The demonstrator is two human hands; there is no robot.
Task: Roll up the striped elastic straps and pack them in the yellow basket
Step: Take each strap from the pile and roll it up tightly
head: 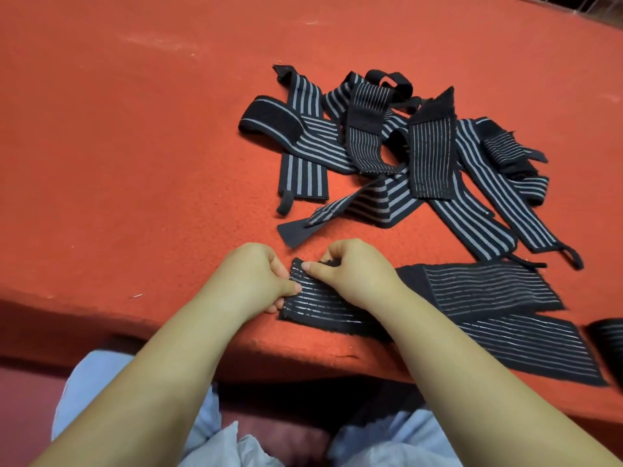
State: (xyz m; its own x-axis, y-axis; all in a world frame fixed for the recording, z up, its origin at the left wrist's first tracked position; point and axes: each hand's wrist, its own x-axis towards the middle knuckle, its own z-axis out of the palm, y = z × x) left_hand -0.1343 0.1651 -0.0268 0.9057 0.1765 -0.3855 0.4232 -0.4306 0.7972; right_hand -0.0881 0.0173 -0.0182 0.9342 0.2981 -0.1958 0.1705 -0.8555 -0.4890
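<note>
A black strap with thin grey stripes [323, 308] lies flat along the near edge of the red surface. Its left end is curled over between my two hands. My left hand [253, 274] pinches that end from the left, thumb on top. Fingers of my right hand [350, 271] grip the same curled end from above. The strap runs off to the right under my right forearm. A loose pile of several more striped straps [397, 143] lies farther back, right of centre. The yellow basket is not in view.
The red felt-covered table [135, 146] stretches left and back. Two more flat straps [488, 291] lie at the near right, and a dark rolled piece [606, 338] sits at the right border. My lap in pale blue cloth is below the table's front edge.
</note>
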